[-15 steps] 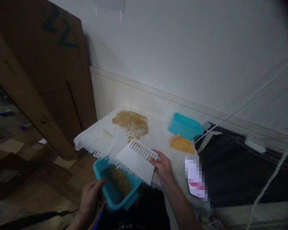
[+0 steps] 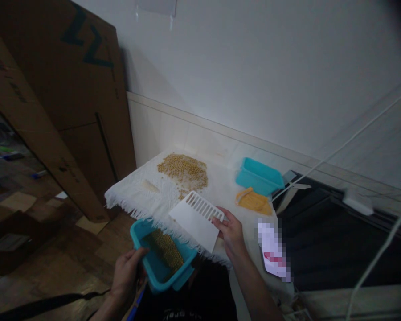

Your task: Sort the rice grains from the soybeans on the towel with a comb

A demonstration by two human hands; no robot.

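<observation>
My left hand (image 2: 127, 269) grips the left rim of a teal plastic bin (image 2: 184, 273), thumb over the edge. The bin is held tilted below the table's front edge, with yellowish beans (image 2: 169, 252) heaped inside. In my right hand (image 2: 233, 234) is a flat white plastic board with a row of slots (image 2: 192, 223), pinched at its slotted right end. The board lies close over the cloth's fringe, just above the bin. A spread pile of the same kind of beans (image 2: 183, 170) lies behind it on the white tablecloth (image 2: 130, 191).
A second teal bin (image 2: 259, 177) and a folded yellow cloth (image 2: 254, 201) are at the table's right. Nearer me lies a phone (image 2: 274, 254) with a blurred screen. A tall cardboard box (image 2: 87, 89) stands left; a white cord (image 2: 347, 141) crosses the right.
My right hand has moved the slotted board slightly right and away from the bin. My left hand and the bin stay nearly in place.
</observation>
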